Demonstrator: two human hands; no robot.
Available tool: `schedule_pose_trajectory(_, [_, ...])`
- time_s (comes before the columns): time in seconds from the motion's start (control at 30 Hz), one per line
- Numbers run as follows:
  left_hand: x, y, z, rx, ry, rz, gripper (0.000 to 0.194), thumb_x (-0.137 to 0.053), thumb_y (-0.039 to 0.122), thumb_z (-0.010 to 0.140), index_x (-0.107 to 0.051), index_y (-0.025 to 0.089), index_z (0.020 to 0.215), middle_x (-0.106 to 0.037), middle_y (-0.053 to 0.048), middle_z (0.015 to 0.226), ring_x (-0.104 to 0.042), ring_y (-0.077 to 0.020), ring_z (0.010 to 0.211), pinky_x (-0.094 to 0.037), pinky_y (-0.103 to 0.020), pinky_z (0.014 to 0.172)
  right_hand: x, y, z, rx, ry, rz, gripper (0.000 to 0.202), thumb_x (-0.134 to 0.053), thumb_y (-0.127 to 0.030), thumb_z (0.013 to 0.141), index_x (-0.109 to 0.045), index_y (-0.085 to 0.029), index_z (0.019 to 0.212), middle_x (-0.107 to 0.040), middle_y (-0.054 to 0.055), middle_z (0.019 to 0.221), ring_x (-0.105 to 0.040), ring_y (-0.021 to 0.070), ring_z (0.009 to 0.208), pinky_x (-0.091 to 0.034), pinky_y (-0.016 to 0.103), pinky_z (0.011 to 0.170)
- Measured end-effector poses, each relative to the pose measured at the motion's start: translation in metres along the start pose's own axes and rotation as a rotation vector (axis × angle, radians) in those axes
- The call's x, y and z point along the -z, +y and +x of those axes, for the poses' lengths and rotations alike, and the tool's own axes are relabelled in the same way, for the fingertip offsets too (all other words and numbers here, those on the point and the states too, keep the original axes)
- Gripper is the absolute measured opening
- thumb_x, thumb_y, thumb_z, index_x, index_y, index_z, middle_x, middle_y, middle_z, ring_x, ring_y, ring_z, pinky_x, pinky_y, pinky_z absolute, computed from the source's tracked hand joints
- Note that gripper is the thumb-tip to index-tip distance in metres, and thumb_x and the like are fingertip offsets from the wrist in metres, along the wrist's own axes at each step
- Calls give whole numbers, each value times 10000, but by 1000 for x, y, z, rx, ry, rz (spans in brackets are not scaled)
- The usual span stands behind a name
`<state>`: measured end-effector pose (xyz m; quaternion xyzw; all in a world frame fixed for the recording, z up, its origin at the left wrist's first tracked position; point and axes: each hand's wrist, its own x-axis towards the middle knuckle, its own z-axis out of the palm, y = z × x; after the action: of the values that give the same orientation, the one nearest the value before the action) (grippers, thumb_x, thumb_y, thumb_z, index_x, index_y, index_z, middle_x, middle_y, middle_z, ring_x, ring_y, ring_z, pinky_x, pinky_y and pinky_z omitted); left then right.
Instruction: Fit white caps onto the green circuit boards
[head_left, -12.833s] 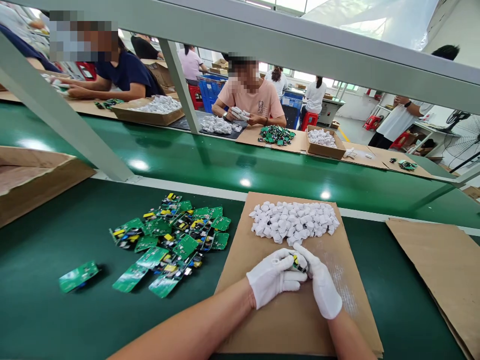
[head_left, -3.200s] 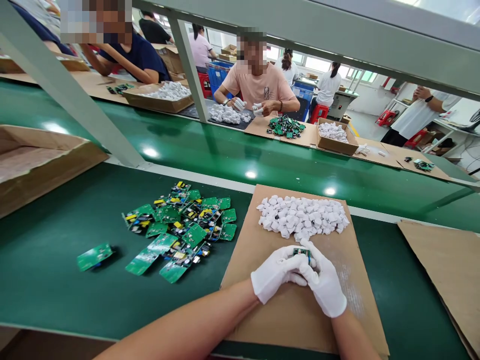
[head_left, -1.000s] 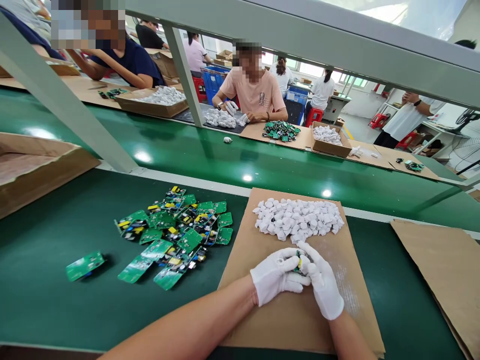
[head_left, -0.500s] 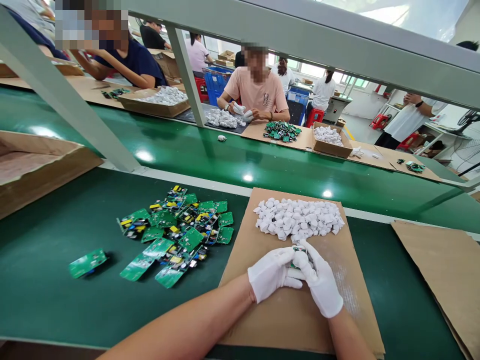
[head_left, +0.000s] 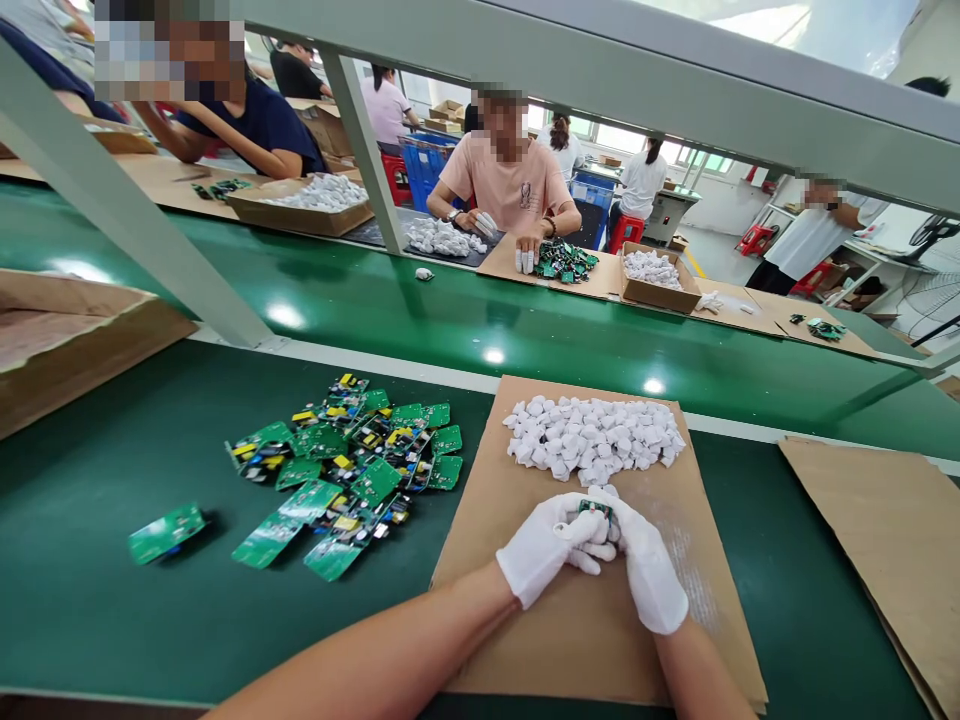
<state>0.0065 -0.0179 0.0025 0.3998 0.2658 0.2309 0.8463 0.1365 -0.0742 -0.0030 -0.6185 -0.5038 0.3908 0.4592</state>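
In white gloves, my left hand [head_left: 551, 540] and my right hand [head_left: 646, 560] meet over a cardboard sheet [head_left: 592, 640]. Between them is a small green circuit board [head_left: 596, 509], partly covered by the fingers. Both hands are closed around it, the left from its side and the right from the other. Just beyond the fingertips lies a pile of small white wrapped pieces [head_left: 592, 435] on the sheet's far end. To the left, a heap of green circuit boards [head_left: 352, 470] with yellow and black components lies on the green table, and one single board [head_left: 166, 532] sits apart.
An open cardboard box [head_left: 90, 350] stands at the left beside a slanted metal post [head_left: 142, 200]. More cardboard [head_left: 877, 540] lies at right. Across the green belt [head_left: 420, 310], a co-worker in a pink shirt [head_left: 517, 185] sits by white pieces and boards. A metal beam [head_left: 600, 90] crosses overhead.
My fingers have shifted around the circuit board, and more of its green face shows. The co-worker opposite has moved one hand to the boards. The view has shifted slightly.
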Motion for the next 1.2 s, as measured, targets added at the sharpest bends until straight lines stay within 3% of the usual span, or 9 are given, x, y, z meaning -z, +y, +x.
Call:
schedule_pose_trajectory(0.13, [1,1,1,26,50,-12,311,-644,396,692,-570,127,829,-610,-44,668,-605,-138,600,-479,-228,529,-3,5,0,49,22,-110,362,-477,-360,864,-564,-241,1195,-599,33,1203,-520,219,1144,-411,344,981])
schedule_pose_trajectory(0.33, [6,-6,2,35,-37,-181,340,-616,420,721,-571,126,887,-642,-87,749,-626,-157,651,-490,-249,569,-4,6,0,67,27,-114,384,-433,-368,883,-533,-239,1231,-608,33,1188,-522,203,1141,-409,324,982])
schedule_pose_trajectory(0.53, [1,-4,0,-14,-47,-140,343,-608,450,724,-566,130,841,-611,-55,715,-602,-134,637,-503,-272,609,-4,3,-1,3,37,-190,442,-542,-347,820,-527,-200,1237,-691,56,1014,-606,225,1014,-486,314,883])
schedule_pose_trajectory(0.77, [5,-3,2,57,-45,-159,346,-625,446,706,-555,130,828,-578,-41,696,-619,-146,647,-487,-225,549,4,6,2,49,-47,-39,428,-395,-421,889,-522,-219,1244,-553,55,1258,-442,219,1216,-337,387,1033])
schedule_pose_trajectory(1.0, [3,-1,1,12,22,67,334,-672,408,681,-567,125,823,-610,-56,708,-595,-124,614,-473,-220,546,-1,7,1,69,-35,-132,391,-412,-356,887,-528,-228,1238,-609,40,1188,-514,204,1149,-387,334,996])
schedule_pose_trajectory(1.2, [7,-1,2,101,-95,-243,371,-590,458,739,-577,146,940,-632,-102,881,-636,-190,754,-466,-293,666,0,10,2,40,39,-51,411,-385,-408,894,-546,-218,1221,-586,48,1219,-477,211,1185,-353,366,1025])
